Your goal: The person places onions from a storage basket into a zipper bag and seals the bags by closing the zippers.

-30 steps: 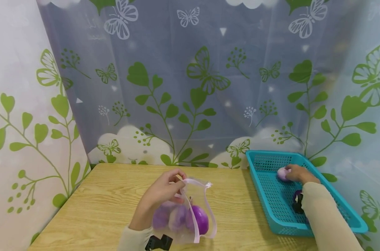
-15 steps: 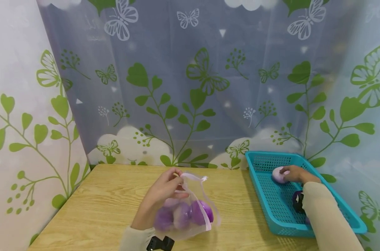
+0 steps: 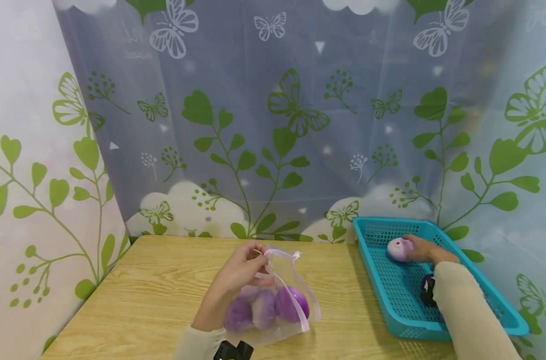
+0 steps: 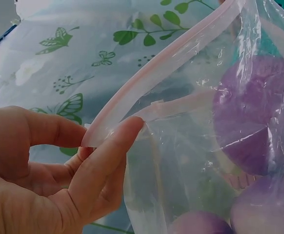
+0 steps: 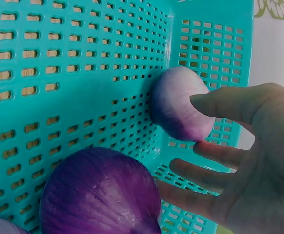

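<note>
My left hand [image 3: 243,270] pinches the pink-edged rim of a clear zip bag [image 4: 176,151] between thumb and forefinger. Its mouth gapes toward the right, and several purple onions [image 3: 263,309] lie inside it on the table. Over in the turquoise basket [image 3: 381,295], my right hand [image 3: 423,250] holds a pale purple onion [image 5: 181,105], thumb on one side and a fingertip at its lower edge. The far side of that onion is hidden. A dark purple onion [image 5: 100,192] sits nearer in the basket, partly behind my wrist in the head view.
Part of another pale onion [image 5: 3,226] shows at the corner of the right wrist view. The wooden table [image 3: 164,280] carries the bag, with the basket at its right end. Patterned curtains [image 3: 273,125] hang behind and at both sides.
My right hand has shifted the pale onion slightly left and turned it, so its end now shows. The bag's mouth has swung a little to the right, still held by my left hand.
</note>
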The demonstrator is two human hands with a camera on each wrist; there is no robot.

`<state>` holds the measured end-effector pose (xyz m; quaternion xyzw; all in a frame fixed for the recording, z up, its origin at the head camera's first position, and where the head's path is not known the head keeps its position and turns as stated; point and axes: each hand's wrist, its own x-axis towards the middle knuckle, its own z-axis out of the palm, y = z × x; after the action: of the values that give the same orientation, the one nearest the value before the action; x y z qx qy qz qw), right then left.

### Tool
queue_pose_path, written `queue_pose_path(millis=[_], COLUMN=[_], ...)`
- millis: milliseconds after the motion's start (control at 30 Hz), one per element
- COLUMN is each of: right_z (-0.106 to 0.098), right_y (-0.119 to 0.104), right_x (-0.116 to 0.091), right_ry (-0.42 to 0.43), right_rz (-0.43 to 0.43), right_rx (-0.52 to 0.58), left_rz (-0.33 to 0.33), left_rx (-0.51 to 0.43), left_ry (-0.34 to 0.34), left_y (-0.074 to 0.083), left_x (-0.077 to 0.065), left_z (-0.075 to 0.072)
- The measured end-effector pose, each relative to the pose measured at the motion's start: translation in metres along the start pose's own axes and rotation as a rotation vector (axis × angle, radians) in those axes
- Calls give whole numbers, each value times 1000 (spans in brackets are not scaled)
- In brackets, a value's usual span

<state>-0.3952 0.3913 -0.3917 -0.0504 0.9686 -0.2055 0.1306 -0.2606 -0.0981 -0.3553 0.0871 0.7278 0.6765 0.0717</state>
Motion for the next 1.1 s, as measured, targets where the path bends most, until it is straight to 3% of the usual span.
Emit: queue_pose_path(millis=[67,433,767,1100], right_z=[0,0,-1,2], right_y=[-1,-11,-16,-26], right_x=[0,3,6,5], right_ry=[-17,29,95,137], right_rz=[22,5,-120,-96], right_rx=[33,-18,-97,-125], left_rz=[4,37,35,12], left_rx=[1,18,17,-22], left_ry=[-6,-49,-20,-18], left_y=[0,1,0,-1], left_x=[0,0,1,2], left_z=[0,-2,-1,0])
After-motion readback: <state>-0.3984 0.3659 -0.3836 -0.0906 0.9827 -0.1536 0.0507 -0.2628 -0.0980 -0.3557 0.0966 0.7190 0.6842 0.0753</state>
